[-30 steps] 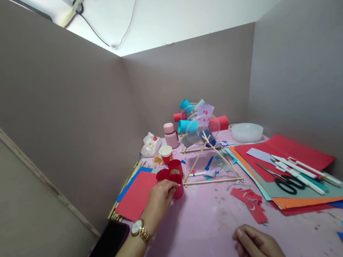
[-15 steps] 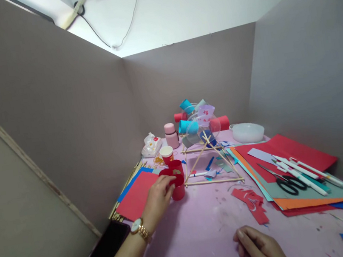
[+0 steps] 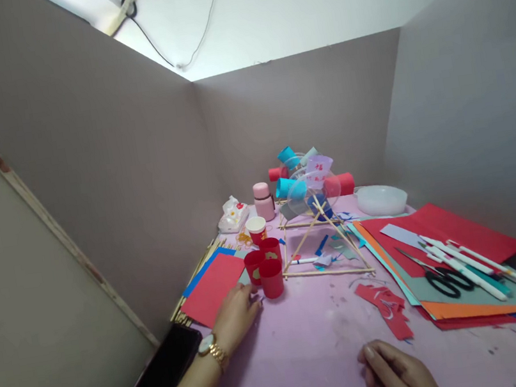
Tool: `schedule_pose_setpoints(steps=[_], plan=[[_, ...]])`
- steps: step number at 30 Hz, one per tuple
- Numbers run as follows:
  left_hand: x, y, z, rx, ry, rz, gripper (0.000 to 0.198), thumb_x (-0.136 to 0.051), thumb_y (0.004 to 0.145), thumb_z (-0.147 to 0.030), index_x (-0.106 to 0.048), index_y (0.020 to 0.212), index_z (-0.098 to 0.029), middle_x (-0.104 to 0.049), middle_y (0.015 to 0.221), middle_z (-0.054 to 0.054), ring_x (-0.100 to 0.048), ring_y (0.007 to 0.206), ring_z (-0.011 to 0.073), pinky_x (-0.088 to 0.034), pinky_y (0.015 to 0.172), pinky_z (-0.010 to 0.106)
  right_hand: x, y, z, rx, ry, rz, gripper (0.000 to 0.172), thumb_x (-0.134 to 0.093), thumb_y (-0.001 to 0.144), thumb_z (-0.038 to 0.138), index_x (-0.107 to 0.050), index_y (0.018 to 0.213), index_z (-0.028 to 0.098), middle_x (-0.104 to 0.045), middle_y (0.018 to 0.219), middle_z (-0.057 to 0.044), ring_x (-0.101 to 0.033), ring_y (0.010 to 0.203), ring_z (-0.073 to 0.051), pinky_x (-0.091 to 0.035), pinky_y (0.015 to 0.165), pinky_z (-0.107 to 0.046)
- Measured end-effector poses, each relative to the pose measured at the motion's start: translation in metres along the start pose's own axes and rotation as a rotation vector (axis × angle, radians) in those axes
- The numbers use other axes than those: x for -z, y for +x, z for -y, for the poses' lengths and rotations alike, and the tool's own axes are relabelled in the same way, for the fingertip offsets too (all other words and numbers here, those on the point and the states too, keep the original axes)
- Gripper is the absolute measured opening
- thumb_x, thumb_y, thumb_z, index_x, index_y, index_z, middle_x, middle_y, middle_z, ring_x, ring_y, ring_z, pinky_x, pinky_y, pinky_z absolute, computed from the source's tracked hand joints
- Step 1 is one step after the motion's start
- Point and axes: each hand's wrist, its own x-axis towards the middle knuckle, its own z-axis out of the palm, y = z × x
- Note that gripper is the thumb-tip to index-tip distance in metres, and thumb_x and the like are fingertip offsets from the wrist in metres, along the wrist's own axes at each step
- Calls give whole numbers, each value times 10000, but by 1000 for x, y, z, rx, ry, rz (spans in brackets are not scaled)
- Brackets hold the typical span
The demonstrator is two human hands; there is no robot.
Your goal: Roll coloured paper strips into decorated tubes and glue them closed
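My left hand point(image 3: 237, 313), wearing a gold watch, rests low over the table with its fingers reaching forward and nothing visible in them. Its fingertips are close beside a group of three small red cups: a front one point(image 3: 271, 280), a left one point(image 3: 255, 266) with a gold mark, and a back one point(image 3: 271, 249). Under and beside the hand lies a sheet of red paper point(image 3: 207, 291). At the lower right, my right hand point(image 3: 398, 371) is loosely closed above the pink tabletop, apart from any object.
Behind the cups stands a stick frame point(image 3: 330, 271) bearing a wheel with blue and red cups point(image 3: 292, 187). A paper cup point(image 3: 256, 227), pink flask point(image 3: 264, 202) and plastic bowl point(image 3: 382, 201) stand further back. Right: scissors point(image 3: 448, 281), pens and coloured sheets point(image 3: 474, 232); red scraps point(image 3: 386, 310) nearer.
My left hand has let go of the front red cup and drawn back toward me, leaving it beside the other two. The right hand stays closed; the view has shifted slightly.
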Motion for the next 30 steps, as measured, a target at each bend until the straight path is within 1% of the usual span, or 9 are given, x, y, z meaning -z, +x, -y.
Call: schedule_pose_setpoints(steps=[3, 5, 11, 14, 17, 19, 23, 25, 30], plan=[[-7, 4, -8, 35, 62, 28, 249, -544, 875, -297, -569, 1088, -169, -603, 1113, 65, -607, 937, 199, -505, 797, 411, 0, 0, 1, -9, -8, -4, 485, -452, 784, 630, -588, 671, 178, -512, 455, 20, -434, 425, -118, -335, 429, -224], [-4, 6, -8, 57, 92, 42, 255, -541, 877, -298, -564, 1096, -169, -604, 1110, 65, -610, 926, 196, -509, 788, 406, 1, 0, 2, -14, -4, 0, 493, -448, 782, 636, -587, 669, 177, -509, 457, 21, -433, 425, -117, -333, 430, -222], [20, -2, 1, 29, 85, 84, 209, -545, 873, -310, -596, 1005, -155, -640, 985, 40, -626, 825, 167, -516, 735, 370, 1, -1, 11, -10, -27, 38, 475, -453, 793, 617, -592, 689, 174, -527, 485, 12, -462, 452, -128, -361, 451, -228], [23, -4, -2, -29, 23, -7, 197, -515, 878, -299, -584, 1000, -160, -633, 938, 41, -613, 804, 172, -489, 754, 369, -1, -1, 12, 13, -27, 8, 476, -447, 796, 614, -586, 684, 172, -518, 472, 17, -458, 442, -126, -356, 449, -229], [17, -1, -13, -89, -51, -145, 306, -454, 882, -306, -483, 1163, -188, -573, 1048, 73, -588, 836, 186, -463, 788, 347, -2, 1, 9, 18, -15, -4, 478, -444, 797, 613, -578, 679, 169, -514, 463, 19, -454, 436, -123, -350, 451, -227], [12, 4, -22, -126, -85, -207, 347, -450, 873, -317, -452, 1201, -202, -528, 1094, 80, -569, 891, 201, -452, 803, 340, -2, 1, 8, 14, -10, -5, 477, -447, 797, 611, -579, 680, 167, -511, 463, 21, -451, 435, -120, -347, 450, -225], [7, 14, -30, -176, -118, -253, 205, -431, 866, -276, -584, 985, -208, -529, 990, 67, -567, 874, 216, -445, 770, 336, -2, 1, 6, 16, -8, -4, 480, -444, 795, 617, -577, 679, 171, -506, 461, 22, -449, 430, -120, -339, 441, -225], [7, 16, -31, -200, -131, -255, 202, -412, 871, -263, -606, 853, -211, -537, 928, 53, -571, 835, 206, -445, 745, 321, -2, 2, 5, 13, -9, 4, 482, -437, 797, 619, -573, 678, 173, -508, 461, 20, -438, 424, -117, -327, 428, -222], [7, 13, -29, -222, -147, -280, 192, -410, 874, -251, -585, 806, -212, -541, 905, 49, -564, 819, 205, -432, 729, 322, -2, 2, 5, 30, -24, 6, 468, -440, 803, 605, -574, 676, 175, -515, 464, 18, -452, 425, -120, -340, 437, -225]])
